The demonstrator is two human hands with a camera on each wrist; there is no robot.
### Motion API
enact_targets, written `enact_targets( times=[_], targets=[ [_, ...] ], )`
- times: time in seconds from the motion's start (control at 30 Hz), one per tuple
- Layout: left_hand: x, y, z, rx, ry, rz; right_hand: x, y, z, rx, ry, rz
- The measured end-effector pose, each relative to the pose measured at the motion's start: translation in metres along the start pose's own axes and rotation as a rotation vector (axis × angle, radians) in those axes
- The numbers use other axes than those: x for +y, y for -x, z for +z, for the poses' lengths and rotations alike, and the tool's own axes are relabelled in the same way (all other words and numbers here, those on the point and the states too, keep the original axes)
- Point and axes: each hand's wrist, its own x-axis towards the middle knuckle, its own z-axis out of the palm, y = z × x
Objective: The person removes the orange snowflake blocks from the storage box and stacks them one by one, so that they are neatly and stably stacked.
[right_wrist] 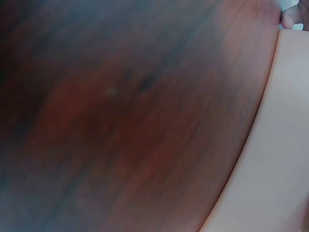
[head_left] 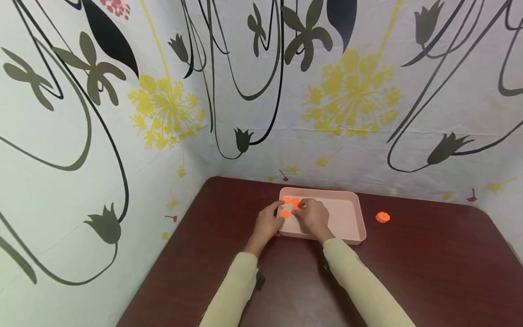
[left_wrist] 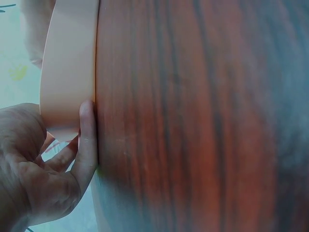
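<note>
A shallow pink tray lies on the table, with several orange flower-shaped pieces inside its left end. At that end my left hand holds the tray: the thumb is over the rim, and the left wrist view shows the fingers around the outside of the corner. My right hand reaches over the front side into the tray. Its thumb and fingertips pinch at an orange flower-shaped piece, partly hidden by the fingers. In the right wrist view only the tray's side wall and a bit of the left hand show.
To the right of the tray, a small pile of orange scalloped pieces sits on the dark red-brown table. A flower-printed cloth hangs close behind the table and along its left side.
</note>
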Motion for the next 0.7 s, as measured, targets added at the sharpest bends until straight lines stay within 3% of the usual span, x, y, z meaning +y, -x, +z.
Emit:
enact_targets(
  times=[0.3,0.5,0.7],
  targets=[
    [0.0007,0.0014,-0.0004,0.001,-0.009,0.010,-0.0038,0.0004,-0.0010,0.008,0.052,-0.042],
    [0.0020,0.0014,-0.0009,0.011,-0.025,0.007,-0.0078,-0.0021,-0.0010,-0.021,0.126,-0.095],
    [0.0028,0.0005,-0.0009,0.010,-0.042,0.001,-0.0077,-0.0047,0.0014,-0.055,0.175,-0.095]
  ],
)
